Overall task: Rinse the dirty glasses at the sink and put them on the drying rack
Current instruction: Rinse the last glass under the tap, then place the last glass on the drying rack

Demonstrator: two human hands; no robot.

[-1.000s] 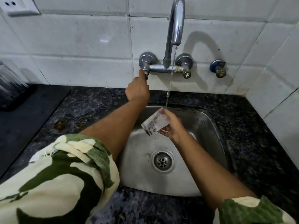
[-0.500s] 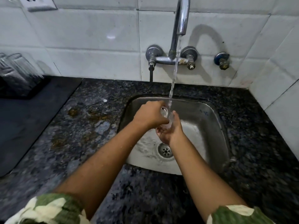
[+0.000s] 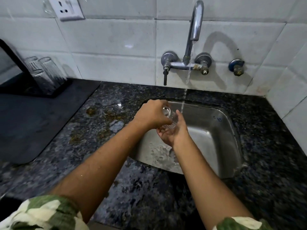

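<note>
Left hand: fingers curled over the rim of a clear patterned glass. Right hand: cupped under and around the same glass, gripping its lower part. Glass: between both hands, above the steel sink. Water stream: from the tap, falling just right of the hands. Two glasses: on the black rack, well left of the left hand.

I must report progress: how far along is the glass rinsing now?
Done: two glasses already stand on the black drying rack at left. In hand: both the left hand and right hand hold a patterned glass over the sink, beside the running stream. Left: racking it.
</note>
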